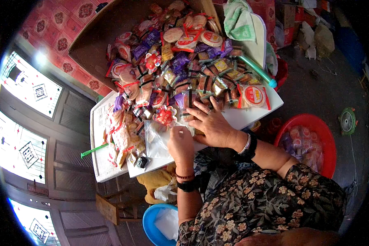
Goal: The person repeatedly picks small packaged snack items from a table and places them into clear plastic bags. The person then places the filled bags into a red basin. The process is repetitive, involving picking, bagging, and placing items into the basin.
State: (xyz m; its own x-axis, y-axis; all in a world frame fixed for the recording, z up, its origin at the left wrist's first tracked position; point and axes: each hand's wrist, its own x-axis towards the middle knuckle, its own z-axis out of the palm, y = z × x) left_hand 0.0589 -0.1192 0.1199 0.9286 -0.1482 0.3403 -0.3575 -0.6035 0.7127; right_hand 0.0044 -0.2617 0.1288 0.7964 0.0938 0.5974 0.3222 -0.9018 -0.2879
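My left hand (pixel 180 144) is curled at the edge of the white board, gripping a clear plastic bag (pixel 156 141) that spreads out to its left. Palm down and fingers apart, my right hand (pixel 210 125) rests at the near edge of the snack pile, touching small wrapped bars (pixel 187 117). A red flower-shaped packet (pixel 165 115) lies just beyond my left hand. Purple-wrapped sweets (pixel 180 61) and round crackers in clear and red packets (pixel 187 41) are heaped farther back. What lies under my right palm is hidden.
A round cracker packet (pixel 254 96) and a green tube (pixel 258 71) lie at the right of the white board (pixel 246 117). A red basin (pixel 329 144) with packets stands on the floor at right, near a small fan (pixel 347 121). A blue basin (pixel 150 220) stands below.
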